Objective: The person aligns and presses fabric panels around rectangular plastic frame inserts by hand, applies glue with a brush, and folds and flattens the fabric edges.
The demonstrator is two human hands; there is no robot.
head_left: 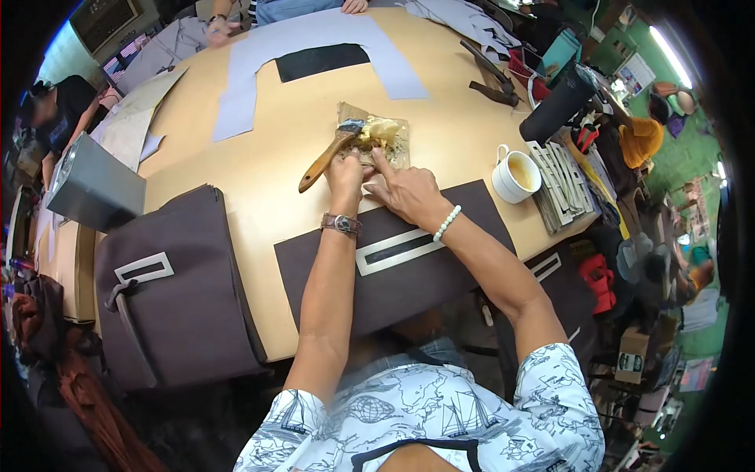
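My left hand [346, 175] is at the near edge of a glue-smeared cardboard piece [399, 134], beside the wooden handle of a paintbrush [321, 167]. Its fingers are curled in; what they hold, if anything, is hidden. The brush lies slanted, its bristle end by a yellowish lump of glue [382, 130]. Close by on the right, my right hand [410, 193] has its index finger stretched to the cardboard's near edge and its thumb apart. Under my forearms lies a flat dark brown panel [472, 228] with a pale rectangular frame [393, 252] around a slot.
At left, dark brown panels [173, 315] overhang the table edge, near a grey metal can [98, 185]. A white cup [515, 175] stands right, before a black bottle [558, 102] and a hammer [494, 92]. Beyond lies a black piece [322, 61]; another person's hand [220, 31] is across the table.
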